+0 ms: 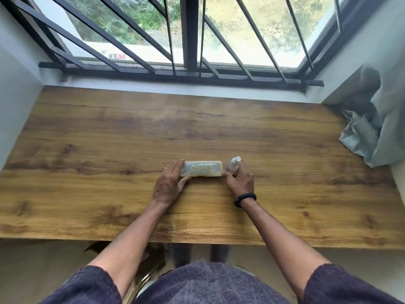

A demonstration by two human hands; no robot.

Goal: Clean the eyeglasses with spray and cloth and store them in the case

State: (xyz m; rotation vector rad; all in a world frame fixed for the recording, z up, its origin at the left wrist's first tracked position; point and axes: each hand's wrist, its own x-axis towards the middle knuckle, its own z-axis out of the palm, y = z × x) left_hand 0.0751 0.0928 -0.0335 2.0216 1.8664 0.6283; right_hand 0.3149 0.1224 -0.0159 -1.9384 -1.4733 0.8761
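Observation:
A translucent, pale eyeglasses case [201, 169] lies closed on the wooden table [109, 139], lengthwise left to right. My left hand [169, 184] holds its left end, fingers over the top and thumb at the front edge. A small clear spray bottle [232, 166] with a white nozzle stands just right of the case. My right hand [240, 179] wraps around the bottle's lower part, its thumb touching the case's right end. The glasses show only faintly through the case. No cloth is in sight.
A barred window [190, 40] runs along the far side of the table. A crumpled pale blue curtain [372, 128] hangs over the table's right far corner. White walls close in on both sides. The table's front edge is near my lap.

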